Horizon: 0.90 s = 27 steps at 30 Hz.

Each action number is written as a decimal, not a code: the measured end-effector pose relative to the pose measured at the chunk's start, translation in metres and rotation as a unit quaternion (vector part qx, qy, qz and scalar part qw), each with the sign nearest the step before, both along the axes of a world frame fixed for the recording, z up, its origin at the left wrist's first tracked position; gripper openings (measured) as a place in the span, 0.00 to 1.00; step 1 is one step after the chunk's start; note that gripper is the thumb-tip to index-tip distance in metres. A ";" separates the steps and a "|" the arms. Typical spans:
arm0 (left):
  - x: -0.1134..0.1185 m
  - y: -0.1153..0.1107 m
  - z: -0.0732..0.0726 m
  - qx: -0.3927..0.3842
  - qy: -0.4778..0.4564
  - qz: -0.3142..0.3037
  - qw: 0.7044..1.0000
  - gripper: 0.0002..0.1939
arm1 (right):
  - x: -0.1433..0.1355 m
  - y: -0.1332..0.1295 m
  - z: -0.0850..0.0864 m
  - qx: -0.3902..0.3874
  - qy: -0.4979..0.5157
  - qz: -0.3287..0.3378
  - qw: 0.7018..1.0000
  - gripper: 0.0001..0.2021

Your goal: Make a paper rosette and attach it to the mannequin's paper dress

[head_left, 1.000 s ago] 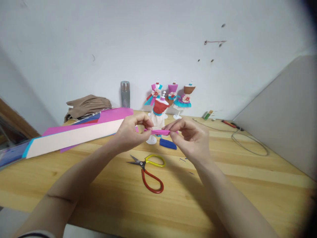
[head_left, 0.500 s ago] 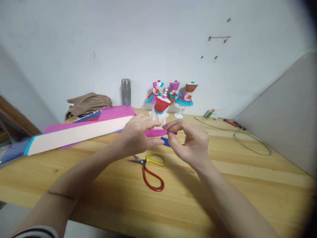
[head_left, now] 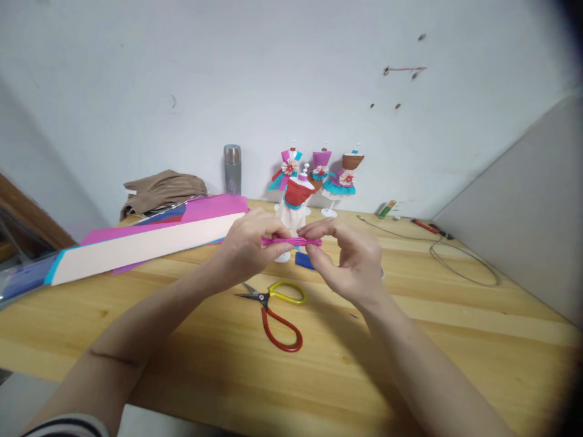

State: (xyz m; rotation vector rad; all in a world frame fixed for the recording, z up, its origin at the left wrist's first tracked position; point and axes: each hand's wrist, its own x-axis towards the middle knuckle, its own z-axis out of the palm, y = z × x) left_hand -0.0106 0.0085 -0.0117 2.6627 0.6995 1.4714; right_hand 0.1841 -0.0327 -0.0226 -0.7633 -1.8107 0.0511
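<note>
Starting close in: looking down at the scissors (head_left: 262, 298), lying on the worktop (head_left: 204, 358) with blades apart, untouched by either hand. Now up to the action, just above and beyond: gripping the pink strip (head_left: 299, 241) at both ends, raised off the worktop. Pinching the left end between thumb and fingers with the left hand (head_left: 248, 246), nipping the right end between thumb and fingertips with the right hand (head_left: 351, 260). Now for the change: closing the left hand, loosely spread around the strip half a second ago, down into a firm-looking pinch, and squeezing a wider band of folds into a slim, ridged bundle. Judging by that, getting the pleats gathered at both ends and less likely to spring apart, though probably needing steady pressure from both sides. Cannot tell the full length hidden under the left fingers. Further on: spotting a blue piece (head_left: 303, 260) on the worktop, partly behind the right hand, then a small dress form (head_left: 299, 193) with red bodice and pale skirt, just beyond the strip. Off left, a long pale sheet (head_left: 146, 244) over pink ones (head_left: 218, 205); farthest back, three more dress forms (head_left: 353, 161) near the wall (head_left: 273, 73), with a grey bottle (head_left: 232, 173) to their left
</note>
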 end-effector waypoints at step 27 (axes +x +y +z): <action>-0.010 0.022 0.007 -0.327 -0.064 -0.113 0.936 0.07 | 0.070 0.037 0.007 -0.318 -0.082 -0.059 0.943 0.07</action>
